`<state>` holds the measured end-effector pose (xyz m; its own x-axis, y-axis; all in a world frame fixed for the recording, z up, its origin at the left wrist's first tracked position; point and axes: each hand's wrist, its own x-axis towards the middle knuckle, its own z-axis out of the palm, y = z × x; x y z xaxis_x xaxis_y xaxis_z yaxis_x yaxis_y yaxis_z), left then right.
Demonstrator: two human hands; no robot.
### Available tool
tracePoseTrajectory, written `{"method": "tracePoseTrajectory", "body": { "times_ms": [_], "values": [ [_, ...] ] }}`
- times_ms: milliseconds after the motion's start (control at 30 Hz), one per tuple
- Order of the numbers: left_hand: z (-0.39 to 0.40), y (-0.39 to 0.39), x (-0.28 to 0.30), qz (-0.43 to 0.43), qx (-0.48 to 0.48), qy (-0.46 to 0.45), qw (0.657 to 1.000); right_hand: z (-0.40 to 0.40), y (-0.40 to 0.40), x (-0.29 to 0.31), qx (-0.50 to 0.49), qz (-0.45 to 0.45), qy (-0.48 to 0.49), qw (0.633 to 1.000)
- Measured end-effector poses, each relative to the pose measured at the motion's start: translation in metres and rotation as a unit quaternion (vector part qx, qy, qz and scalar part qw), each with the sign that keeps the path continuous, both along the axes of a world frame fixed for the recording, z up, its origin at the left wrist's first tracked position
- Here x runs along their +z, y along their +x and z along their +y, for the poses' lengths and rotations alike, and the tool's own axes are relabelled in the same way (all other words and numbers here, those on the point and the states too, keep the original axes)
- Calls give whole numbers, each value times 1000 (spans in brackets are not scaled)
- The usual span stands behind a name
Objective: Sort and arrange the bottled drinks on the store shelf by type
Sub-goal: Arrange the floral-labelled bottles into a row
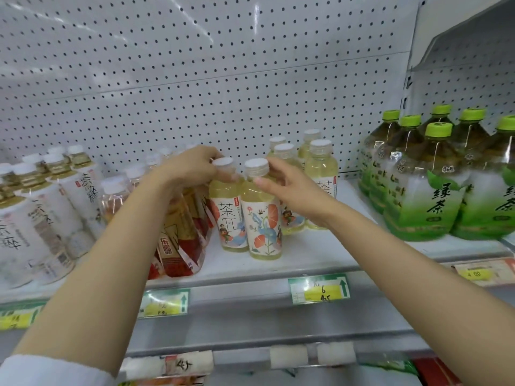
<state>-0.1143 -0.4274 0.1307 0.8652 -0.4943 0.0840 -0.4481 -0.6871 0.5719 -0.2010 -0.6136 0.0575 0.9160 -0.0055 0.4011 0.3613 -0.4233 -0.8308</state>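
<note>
Two pale tea bottles [250,210] at frame centre: my left hand [192,168] pinches one neck, right hand [292,188] wraps the other; next, I judge, seat them beside the matching bottles [312,174].

Bare shelf [328,246] in front of the back pale bottles [320,185], wide enough for a hand. Open room above all caps, up along the peg wall [195,79]. Blocked at right by big green bottles [434,185]. Blocked at left by red-label bottles [184,240] and white bottles [41,218], packed tight.
</note>
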Motion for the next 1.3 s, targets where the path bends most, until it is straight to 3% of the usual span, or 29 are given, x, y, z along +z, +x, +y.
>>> {"method": "tracePoseTrajectory", "body": {
  "times_ms": [133,500,600,700,967,1133,1300],
  "values": [
    [-4,-13,-9,-66,10,-23,997,1,-6,-3,-85,-23,5,996],
    [-40,-42,-36,-108,-16,-110,988,-45,-45,1,-240,-57,6,969],
    [-40,-46,-57,-20,-35,-173,984,-56,-56,-4,-216,-35,8,976],
    [-35,-54,-88,50,-49,-157,985,-62,-72,-25,-189,9,-38,981],
    [-68,-47,-112,-66,-3,-144,987,-61,-55,-43,-268,-58,-100,956],
    [-67,-47,-130,-9,-15,-208,978,-72,-62,-43,-297,-60,-100,948],
    [-76,-41,-134,-31,-13,-224,974,-85,-59,-40,-261,-38,-91,960]
  ]
}}
